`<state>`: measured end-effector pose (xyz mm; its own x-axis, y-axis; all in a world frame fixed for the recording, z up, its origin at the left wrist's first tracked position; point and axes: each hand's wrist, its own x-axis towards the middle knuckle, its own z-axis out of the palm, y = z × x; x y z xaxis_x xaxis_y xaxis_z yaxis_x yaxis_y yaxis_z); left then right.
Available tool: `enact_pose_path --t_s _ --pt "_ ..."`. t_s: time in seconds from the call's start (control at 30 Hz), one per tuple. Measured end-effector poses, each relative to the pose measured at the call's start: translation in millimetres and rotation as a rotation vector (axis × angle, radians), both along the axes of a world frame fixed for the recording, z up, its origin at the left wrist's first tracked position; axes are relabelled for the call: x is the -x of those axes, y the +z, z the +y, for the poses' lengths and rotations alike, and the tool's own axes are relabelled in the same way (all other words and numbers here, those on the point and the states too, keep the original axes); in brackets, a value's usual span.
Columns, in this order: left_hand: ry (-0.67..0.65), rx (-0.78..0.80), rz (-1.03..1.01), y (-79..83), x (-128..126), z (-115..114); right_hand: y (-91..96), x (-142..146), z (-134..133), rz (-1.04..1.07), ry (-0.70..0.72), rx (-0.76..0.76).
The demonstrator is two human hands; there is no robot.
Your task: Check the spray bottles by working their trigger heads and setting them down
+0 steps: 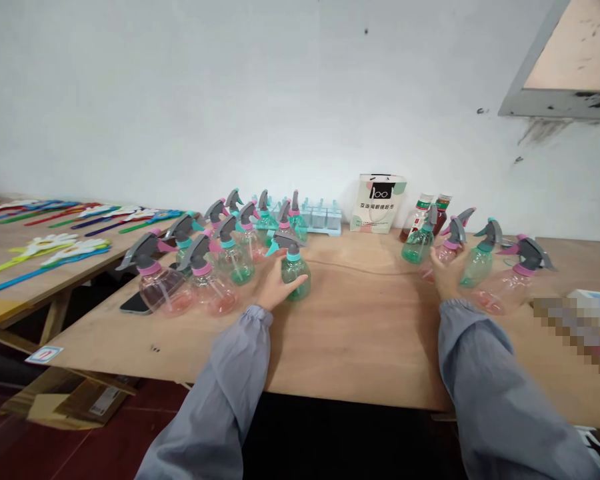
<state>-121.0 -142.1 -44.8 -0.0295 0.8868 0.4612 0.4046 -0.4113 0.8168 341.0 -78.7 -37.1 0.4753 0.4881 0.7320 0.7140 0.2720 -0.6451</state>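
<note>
My left hand (276, 285) is wrapped round a green spray bottle (299, 285), which stands upright near the middle of the wooden table. Its head is grey with a turquoise collar and trigger. On the right side, my right hand (449, 275) grips a pink spray bottle (450, 244) from the front, hiding much of its body. Beside that hand are a green spray bottle (477, 265) and a pink spray bottle (503, 290), with another green bottle (417, 245) behind. Several more pink and green spray bottles (213, 293) form a group to the left.
A pale blue popsicle mould (327, 219), a printed paper bag (379, 205) and two labelled bottles (441, 212) stand along the wall. A dark phone (136, 305) lies by the left group. Colourful hand-shaped sticks (75, 247) cover a second table on the left.
</note>
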Motion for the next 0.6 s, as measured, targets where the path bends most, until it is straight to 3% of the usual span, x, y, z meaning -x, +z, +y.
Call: enact_pose_path --t_s 0.17,0.23,0.33,0.43,0.5,0.6 --pt "0.014 -0.015 0.008 -2.7 -1.2 0.9 1.1 20.3 -8.2 -0.036 -0.175 -0.235" --pt "-0.007 -0.025 0.009 -3.2 -3.3 0.4 10.2 45.0 -16.6 -0.13 -0.131 -0.314" --pt "-0.069 -0.027 0.001 -2.2 -10.1 -2.6 28.1 102.2 -30.8 -0.247 0.227 -0.254" --pt "-0.218 -0.011 0.01 -1.5 -22.8 -7.2 40.7 168.6 -45.9 -0.277 0.68 -0.034" --pt "-0.357 0.011 0.011 -2.7 -34.2 -10.4 44.4 205.5 -55.8 -0.213 0.936 0.09" --pt "-0.491 0.022 -0.016 -6.4 -52.8 -15.8 48.3 237.2 -65.8 -0.01 1.175 0.293"
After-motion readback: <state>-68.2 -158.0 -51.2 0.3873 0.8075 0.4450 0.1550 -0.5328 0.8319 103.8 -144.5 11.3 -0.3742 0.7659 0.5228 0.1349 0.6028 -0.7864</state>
